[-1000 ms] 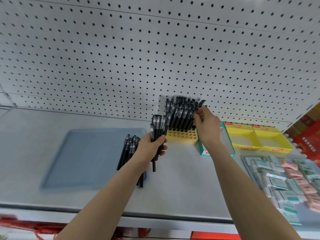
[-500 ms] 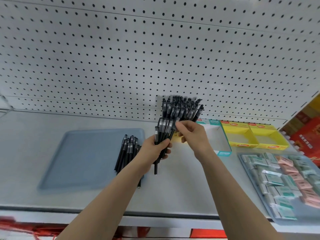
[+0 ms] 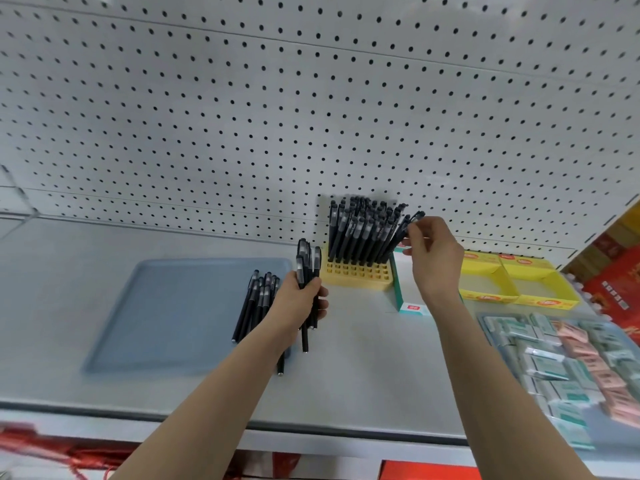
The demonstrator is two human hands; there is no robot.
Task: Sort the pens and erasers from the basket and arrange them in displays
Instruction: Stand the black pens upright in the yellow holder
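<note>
Bundle of black capped pens (image 3: 306, 268) gripped upright by left hand (image 3: 299, 299) at centre frame, just left of yellow plastic pen holder (image 3: 356, 275). Right hand (image 3: 433, 254), right of centre, pinching single black pen (image 3: 401, 239) near its cap, slanted at holder's right edge beside standing pens (image 3: 360, 230). Loose black pens (image 3: 256, 303) lying on right edge of flat blue plastic tray (image 3: 166, 313). Wrapped green and pink erasers (image 3: 571, 368) heaped lower right; open yellow cardboard boxes (image 3: 519, 282) just above them on grey shelf (image 3: 363, 358).

Black pens (image 3: 360, 233) are standing packed in the yellow holder (image 3: 356, 277), with a slanting pen (image 3: 398, 237) at its right end. A bundle (image 3: 306, 265) is standing upright in the left grip (image 3: 298, 303). Wrapped erasers (image 3: 571, 362) are lying flat at right.
</note>
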